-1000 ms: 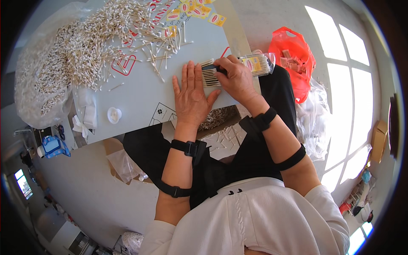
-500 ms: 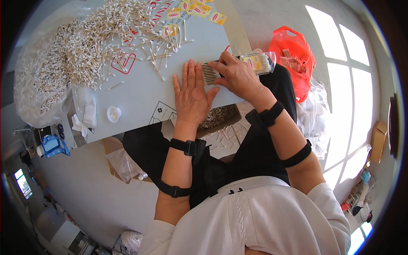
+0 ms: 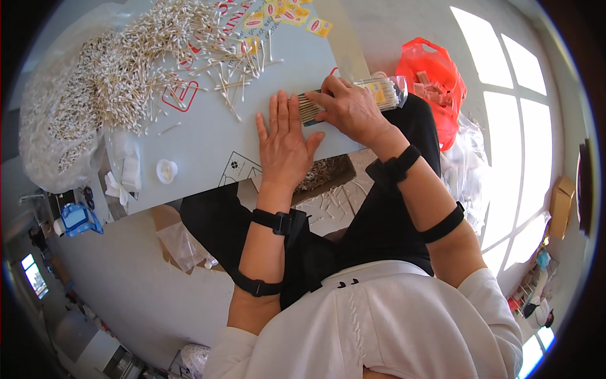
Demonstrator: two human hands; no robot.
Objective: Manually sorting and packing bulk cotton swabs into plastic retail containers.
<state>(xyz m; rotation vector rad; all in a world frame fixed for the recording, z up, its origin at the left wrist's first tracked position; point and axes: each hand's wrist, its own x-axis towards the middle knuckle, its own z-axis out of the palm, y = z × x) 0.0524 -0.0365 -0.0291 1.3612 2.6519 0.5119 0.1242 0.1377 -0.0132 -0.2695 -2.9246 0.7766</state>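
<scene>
The left hand (image 3: pixel 284 144) lies flat on the worktop (image 3: pixel 218 136), fingers extended, beside a cotton swab row (image 3: pixel 309 110). The right hand (image 3: pixel 355 114) covers its right portion, fingers bent; grip cannot be determined.

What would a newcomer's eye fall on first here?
Probably the large heap of loose, white-tipped cotton swabs, spread across the far left of the pale grey table. Next might come the bright red plastic bag, to the right of the table. Near the table's front edge, the bare left hand lies flat beside the bare right hand, which is over a neat swab row.
</scene>
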